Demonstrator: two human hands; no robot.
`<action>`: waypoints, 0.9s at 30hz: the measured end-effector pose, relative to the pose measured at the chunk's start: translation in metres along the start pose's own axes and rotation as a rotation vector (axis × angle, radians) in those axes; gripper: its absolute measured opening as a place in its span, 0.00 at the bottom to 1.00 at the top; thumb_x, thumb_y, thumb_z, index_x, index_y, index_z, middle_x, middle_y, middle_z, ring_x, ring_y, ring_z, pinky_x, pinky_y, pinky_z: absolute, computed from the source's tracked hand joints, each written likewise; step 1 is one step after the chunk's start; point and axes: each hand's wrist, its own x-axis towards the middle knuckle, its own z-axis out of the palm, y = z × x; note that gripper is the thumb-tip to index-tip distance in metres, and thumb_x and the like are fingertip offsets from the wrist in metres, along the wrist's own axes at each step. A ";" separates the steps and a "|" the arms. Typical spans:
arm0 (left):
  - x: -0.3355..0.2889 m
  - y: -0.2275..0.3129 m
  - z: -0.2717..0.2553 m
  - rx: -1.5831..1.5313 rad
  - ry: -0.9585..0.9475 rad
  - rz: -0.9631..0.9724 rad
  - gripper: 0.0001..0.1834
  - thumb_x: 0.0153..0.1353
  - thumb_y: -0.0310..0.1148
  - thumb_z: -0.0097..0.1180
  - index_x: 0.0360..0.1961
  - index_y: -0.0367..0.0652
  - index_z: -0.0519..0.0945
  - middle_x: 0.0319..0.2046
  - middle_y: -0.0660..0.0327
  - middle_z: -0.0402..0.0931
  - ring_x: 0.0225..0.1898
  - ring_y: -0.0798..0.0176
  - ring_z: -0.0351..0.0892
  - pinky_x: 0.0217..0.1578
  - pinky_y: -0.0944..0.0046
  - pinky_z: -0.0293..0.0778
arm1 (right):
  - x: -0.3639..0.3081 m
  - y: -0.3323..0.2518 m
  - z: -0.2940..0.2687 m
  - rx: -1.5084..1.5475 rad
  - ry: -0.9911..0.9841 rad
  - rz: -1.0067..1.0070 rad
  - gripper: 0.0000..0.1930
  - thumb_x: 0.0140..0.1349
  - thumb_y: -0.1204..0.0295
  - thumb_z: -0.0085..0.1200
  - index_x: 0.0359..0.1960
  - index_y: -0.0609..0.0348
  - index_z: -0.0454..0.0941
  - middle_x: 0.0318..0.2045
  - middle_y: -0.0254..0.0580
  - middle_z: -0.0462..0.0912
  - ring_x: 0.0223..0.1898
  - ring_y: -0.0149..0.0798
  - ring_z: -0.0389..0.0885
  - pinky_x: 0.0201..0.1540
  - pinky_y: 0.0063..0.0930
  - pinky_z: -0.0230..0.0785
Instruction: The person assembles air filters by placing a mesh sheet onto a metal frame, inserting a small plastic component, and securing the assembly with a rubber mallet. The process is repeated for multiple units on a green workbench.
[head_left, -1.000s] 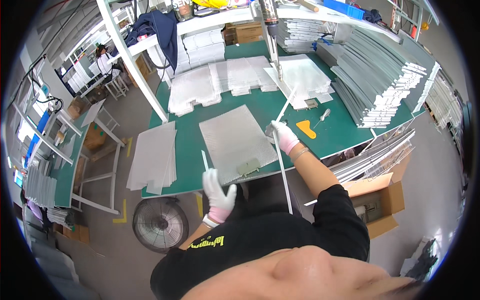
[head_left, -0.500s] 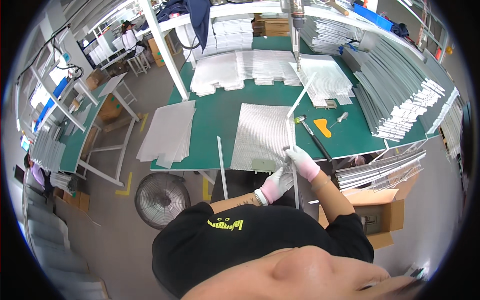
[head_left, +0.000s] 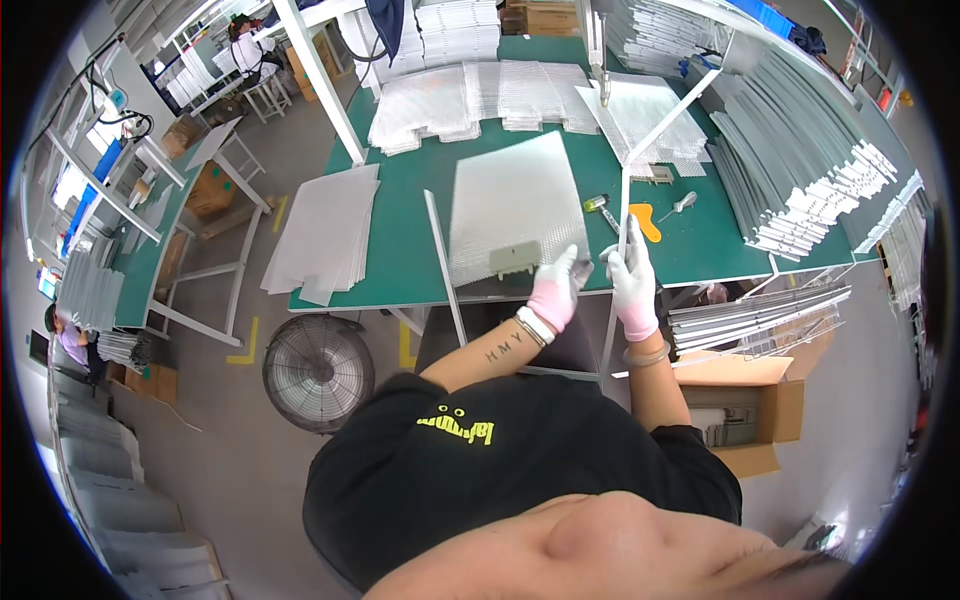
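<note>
My left hand (head_left: 558, 290), in a white glove with pink on it, has its fingers closed at the lower right corner of a silvery mesh panel (head_left: 510, 200). The panel lies tilted over the table's front edge, with a grey-green plastic piece (head_left: 514, 258) at its near side. Just right of it, my gloved right hand (head_left: 633, 280) grips a thin white frame strip (head_left: 622, 205), which bends away to the upper right. Another white strip (head_left: 444, 265) stands along the panel's left side; whether the two join is unclear.
On the green table (head_left: 410, 215) lie a hammer (head_left: 600, 208), an orange scraper (head_left: 645, 222) and a screwdriver (head_left: 682, 205). Mesh sheets (head_left: 425, 105) are stacked behind, grey panels (head_left: 800, 150) at right. A power driver (head_left: 599, 55) hangs above. A fan (head_left: 318, 372) stands left.
The panel has turned slightly and shifted, uncovering its right edge from the strip. My right hand and the frame strip have moved right and up, away from the panel; my left hand has moved up.
</note>
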 end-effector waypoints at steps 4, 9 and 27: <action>0.027 0.019 -0.010 -0.092 -0.043 -0.058 0.12 0.69 0.34 0.52 0.45 0.35 0.73 0.42 0.51 0.77 0.48 0.52 0.77 0.52 0.53 0.75 | -0.002 0.043 0.011 0.303 -0.060 0.088 0.33 0.69 0.79 0.43 0.74 0.61 0.47 0.35 0.34 0.74 0.28 0.22 0.67 0.33 0.15 0.65; 0.051 0.023 -0.017 -0.086 -0.122 -0.040 0.10 0.66 0.29 0.53 0.44 0.34 0.72 0.42 0.51 0.75 0.48 0.51 0.76 0.52 0.53 0.75 | -0.003 0.078 0.015 0.609 -0.174 0.319 0.34 0.71 0.72 0.45 0.75 0.60 0.44 0.33 0.35 0.74 0.26 0.23 0.68 0.43 0.24 0.75; 0.084 0.021 -0.030 0.045 -0.044 0.100 0.12 0.68 0.30 0.50 0.43 0.30 0.77 0.41 0.52 0.79 0.46 0.57 0.79 0.49 0.61 0.75 | -0.028 0.072 0.024 0.461 -0.183 0.373 0.34 0.72 0.72 0.43 0.74 0.63 0.42 0.34 0.37 0.74 0.24 0.22 0.68 0.44 0.26 0.77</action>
